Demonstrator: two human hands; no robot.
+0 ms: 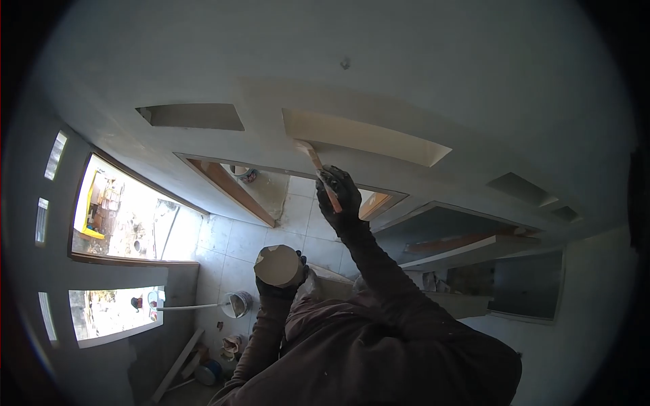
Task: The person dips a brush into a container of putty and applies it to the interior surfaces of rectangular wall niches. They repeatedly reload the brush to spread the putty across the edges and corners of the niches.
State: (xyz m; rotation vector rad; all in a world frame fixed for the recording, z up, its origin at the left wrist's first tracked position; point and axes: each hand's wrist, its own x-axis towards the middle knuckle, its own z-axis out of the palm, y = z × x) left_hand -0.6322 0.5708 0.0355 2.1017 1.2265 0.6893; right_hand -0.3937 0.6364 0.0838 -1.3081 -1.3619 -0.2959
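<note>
My right hand (342, 193), in a dark glove, is raised and closed around the handle of a paintbrush (313, 157). The brush's bristles meet the wall just below the lower left corner of a long cream-coloured recess (365, 135). Lower down and to the left, my gloved left hand (276, 289) wraps around a round container (278, 265). Pale, cream-coloured paint or a similar coating fills the view of its top. Around the recess the wall (271, 98) shows a faint cream tint against the grey.
Another recess (196, 116) lies to the left. Below is a doorway with a wooden frame (230, 193). On the tiled floor (230, 237) stands a bucket (237, 304) with a long pole (189, 308) in it. A blue-sided tub (207, 372) and boards (177, 365) lie lower left.
</note>
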